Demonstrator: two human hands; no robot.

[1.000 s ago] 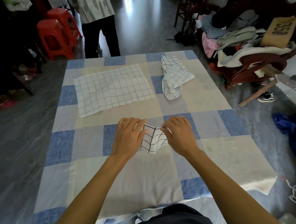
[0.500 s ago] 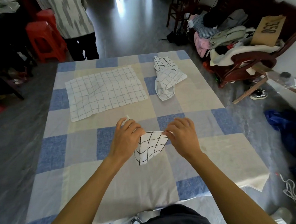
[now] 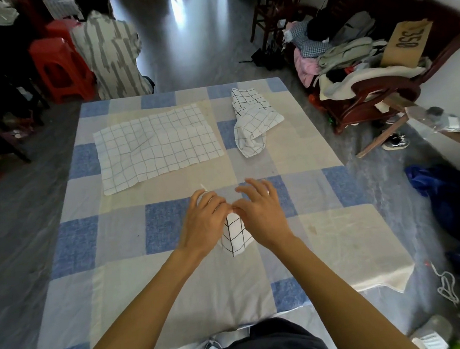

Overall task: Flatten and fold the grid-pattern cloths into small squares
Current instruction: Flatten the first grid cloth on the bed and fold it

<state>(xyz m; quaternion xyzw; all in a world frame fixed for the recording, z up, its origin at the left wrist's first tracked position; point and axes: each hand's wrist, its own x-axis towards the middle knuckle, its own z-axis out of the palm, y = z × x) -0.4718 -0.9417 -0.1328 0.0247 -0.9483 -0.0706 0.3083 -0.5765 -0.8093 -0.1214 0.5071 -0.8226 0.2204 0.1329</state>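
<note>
A small white cloth with a black grid [image 3: 235, 235] is pinched up off the table between my two hands at the table's middle. My left hand [image 3: 203, 222] grips its upper left part, with a corner sticking out above the fingers. My right hand [image 3: 260, 213] pinches the cloth's top with thumb and forefinger, the other fingers spread. A larger grid cloth [image 3: 156, 146] lies spread flat at the far left. A third grid cloth [image 3: 253, 122] lies crumpled at the far right.
The table carries a blue, grey and cream checked tablecloth [image 3: 119, 236]. A person in a striped top [image 3: 109, 54] crouches beyond the far edge, beside red stools [image 3: 58, 69]. A chair piled with clothes [image 3: 352, 65] stands at the right.
My hands have drawn together, gathering the small cloth into a narrower bunch. The person beyond the table has moved left and crouched down.
</note>
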